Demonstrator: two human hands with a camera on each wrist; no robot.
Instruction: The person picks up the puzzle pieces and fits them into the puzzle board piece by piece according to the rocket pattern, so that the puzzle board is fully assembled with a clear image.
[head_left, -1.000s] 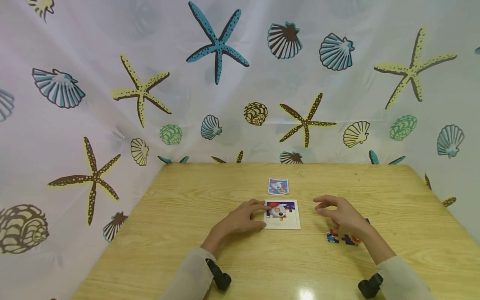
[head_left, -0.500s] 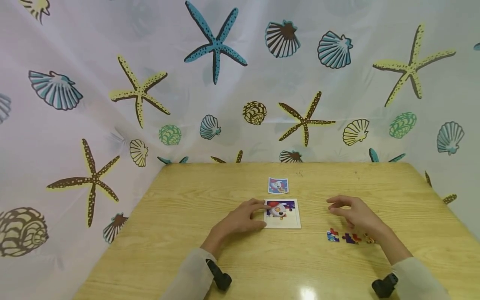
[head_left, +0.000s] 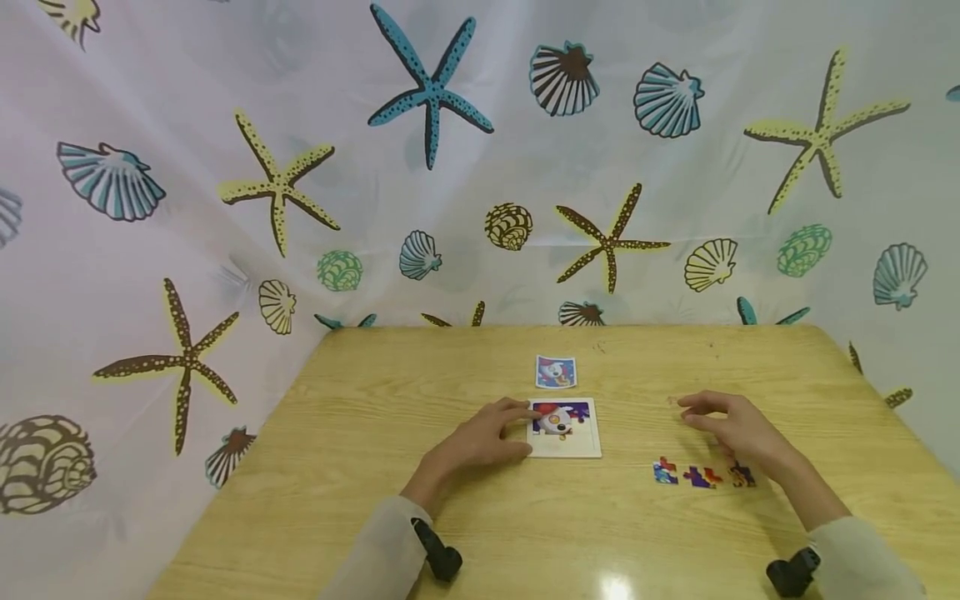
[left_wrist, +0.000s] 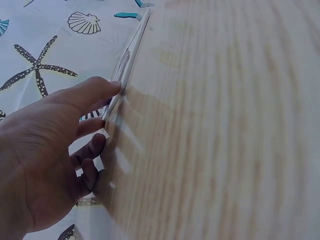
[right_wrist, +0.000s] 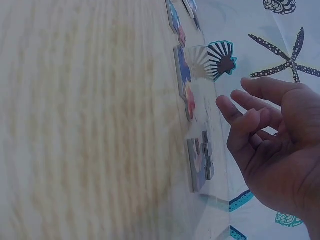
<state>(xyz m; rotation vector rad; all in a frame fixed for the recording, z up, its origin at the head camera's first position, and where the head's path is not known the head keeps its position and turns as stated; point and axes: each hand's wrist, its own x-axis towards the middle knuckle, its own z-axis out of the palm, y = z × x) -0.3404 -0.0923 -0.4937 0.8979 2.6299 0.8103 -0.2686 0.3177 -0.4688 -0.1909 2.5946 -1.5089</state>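
"What's the left hand (head_left: pixel 483 437) doing?"

"Its fingers are spread, touching the part-filled puzzle board (head_left: pixel 567 446). I think they're keeping it still."

"And the three pieces (head_left: pixel 702 479)?"

"On the worktop (head_left: pixel 420 367), right of the board. Choosing one looks like the step now; next needs a small pinch."

"And the right hand (head_left: pixel 738 429)?"

"It hangs near them, fingers loosely bent, holding nothing I can see."
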